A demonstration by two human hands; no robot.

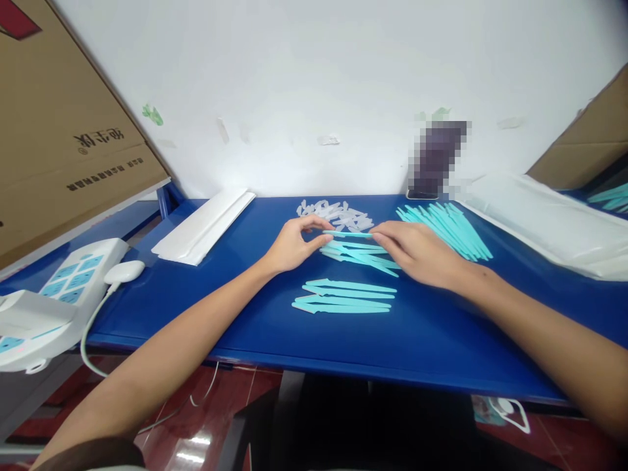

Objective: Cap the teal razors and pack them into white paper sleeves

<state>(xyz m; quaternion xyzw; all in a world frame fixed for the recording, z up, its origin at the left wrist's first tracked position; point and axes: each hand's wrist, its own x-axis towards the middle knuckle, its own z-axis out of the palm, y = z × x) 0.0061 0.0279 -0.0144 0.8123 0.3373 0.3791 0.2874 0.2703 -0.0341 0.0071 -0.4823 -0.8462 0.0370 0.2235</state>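
Observation:
A turquoise eyebrow razor (350,234) is stretched level between my two hands above the blue table. My left hand (297,245) pinches its left end, and my right hand (417,252) grips its other end between thumb and fingers. Just below them lies a loose heap of similar razors (363,254). Closer to the front, several more razors (348,297) rest side by side, blade ends to the left. Behind my hands is a pile of small clear plastic caps (338,214). To the right of my right hand is a bigger heap of turquoise razors (446,229).
A white folded packet (203,226) lies on the left of the blue table (275,340). Beyond it are a power strip (73,275) with a plugged charger and a cardboard box (63,131). A phone (436,160) leans on the wall; clear plastic bags (549,222) lie right.

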